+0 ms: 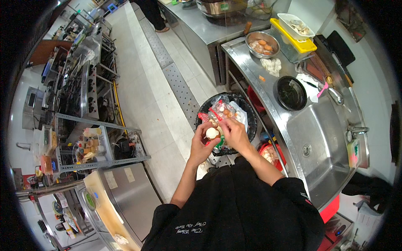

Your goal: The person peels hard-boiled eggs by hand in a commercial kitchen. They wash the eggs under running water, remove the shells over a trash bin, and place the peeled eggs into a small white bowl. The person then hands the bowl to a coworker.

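My left hand (pixel 199 146) holds a partly peeled egg (pixel 212 133). White shows on its upper face, and brown shell remains around the lower side. Just to the right, my right hand (pixel 236 134) has its thumb and fingers bent close to the egg; whether a bit of shell is between the fingertips is hidden. Both hands are above a round bin lined with a black bag (pixel 253 120). Inside the bin lie plastic wrappers (pixel 224 108), shell bits and a green can (pixel 220 142).
To my right, a steel bowl (pixel 251 50) holding brown eggs in water stands on the counter. Nearby are a crumpled tissue (pixel 272 66), a black pan (pixel 291 93), a yellow-lidded box (pixel 290 35) and a sink (pixel 326 141). A red basin (pixel 276 158) is below. Another person's legs (pixel 152 14) show ahead.
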`<control>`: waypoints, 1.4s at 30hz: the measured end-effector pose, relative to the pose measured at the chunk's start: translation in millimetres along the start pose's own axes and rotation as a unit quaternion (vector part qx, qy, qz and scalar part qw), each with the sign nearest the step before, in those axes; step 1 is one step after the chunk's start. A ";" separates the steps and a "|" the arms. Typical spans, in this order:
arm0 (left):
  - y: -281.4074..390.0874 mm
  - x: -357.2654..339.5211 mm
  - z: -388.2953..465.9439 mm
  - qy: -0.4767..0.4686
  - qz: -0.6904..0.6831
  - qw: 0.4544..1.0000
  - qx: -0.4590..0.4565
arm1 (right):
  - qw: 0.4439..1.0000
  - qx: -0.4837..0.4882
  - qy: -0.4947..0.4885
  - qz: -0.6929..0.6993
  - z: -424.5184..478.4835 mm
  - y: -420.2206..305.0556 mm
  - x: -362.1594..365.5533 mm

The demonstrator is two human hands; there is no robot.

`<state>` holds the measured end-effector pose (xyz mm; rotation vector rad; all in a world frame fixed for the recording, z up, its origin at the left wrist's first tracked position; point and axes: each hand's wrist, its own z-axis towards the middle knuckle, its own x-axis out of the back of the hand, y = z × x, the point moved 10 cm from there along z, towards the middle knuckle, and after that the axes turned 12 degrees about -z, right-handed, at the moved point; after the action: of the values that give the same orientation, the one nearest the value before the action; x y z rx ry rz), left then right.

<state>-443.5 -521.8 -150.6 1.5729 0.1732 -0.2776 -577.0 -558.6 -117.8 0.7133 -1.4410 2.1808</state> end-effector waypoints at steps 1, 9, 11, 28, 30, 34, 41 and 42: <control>1.1 0.3 -0.5 0.005 -0.027 1.000 0.002 | 0.998 -0.031 -0.049 0.015 1.8 5.8 -5.0; 8.7 7.1 2.6 -0.023 0.079 0.996 -0.024 | 0.989 0.058 -0.110 0.081 12.3 -29.5 16.4; 16.1 2.0 3.2 -0.033 0.097 0.994 -0.024 | 0.984 0.068 -0.138 0.093 12.7 -32.2 12.8; 38.2 -3.2 4.0 0.005 0.236 0.970 -0.053 | 0.980 0.183 -0.072 -0.017 10.1 -56.0 15.9; 40.4 -4.3 4.0 0.003 0.249 0.965 -0.080 | 0.979 0.182 -0.086 -0.037 8.7 -54.4 9.4; 43.8 -7.7 4.5 -0.001 0.260 0.960 -0.102 | 0.976 0.181 -0.104 -0.070 7.3 -52.7 -1.2; 42.2 -3.9 6.9 0.021 0.297 0.953 -0.051 | 0.981 0.095 -0.158 0.052 4.9 -42.7 -1.6; 41.1 0.9 6.5 0.041 0.279 0.958 -0.054 | 0.979 0.066 -0.171 0.092 4.7 -34.2 2.2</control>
<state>-431.5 -529.3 -111.5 1.4605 -0.1913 0.2378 -557.2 -550.3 -90.7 1.0863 -1.5909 2.4010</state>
